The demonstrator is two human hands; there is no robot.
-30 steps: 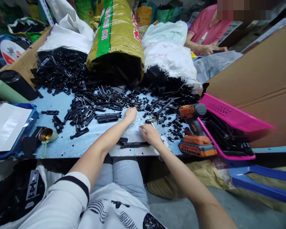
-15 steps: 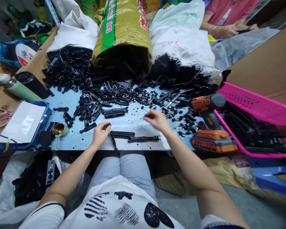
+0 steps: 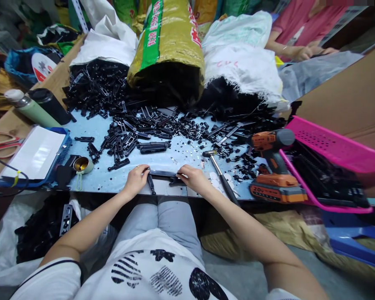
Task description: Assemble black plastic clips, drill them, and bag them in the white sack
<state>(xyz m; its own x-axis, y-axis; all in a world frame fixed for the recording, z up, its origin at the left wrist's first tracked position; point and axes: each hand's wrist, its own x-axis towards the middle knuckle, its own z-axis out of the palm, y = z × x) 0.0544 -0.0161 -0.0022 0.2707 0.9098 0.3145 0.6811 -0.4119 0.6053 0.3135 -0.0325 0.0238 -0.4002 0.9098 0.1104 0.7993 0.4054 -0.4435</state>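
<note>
My left hand point(image 3: 136, 179) pinches the left end of a flat black plastic bar point(image 3: 163, 173) at the front of the bench. At the bar's other end, the fingers of my right hand point(image 3: 192, 178) are closed on it. A short black strip point(image 3: 151, 184) slants down from the bar's left end, close to my left fingertips. Part of another dark piece shows under the bar by my right fingers, mostly hidden. To the right of my right hand lies a hammer point(image 3: 221, 173) with a black grip. Behind the bar is a small stack of black bars point(image 3: 154, 146).
An orange cordless drill point(image 3: 275, 166) stands at right beside a pink basket point(image 3: 334, 146) of black parts. Heaps of black parts point(image 3: 96, 89) spill from sacks at the back. On the left are a metal cup point(image 3: 83, 165) and scissors point(image 3: 3, 143). A co-worker's hands point(image 3: 312, 52) show at upper right.
My right hand has moved left and down to the bar's right end and closed on it. The hammer, earlier hidden around my right forearm, now shows. The view has shifted slightly.
</note>
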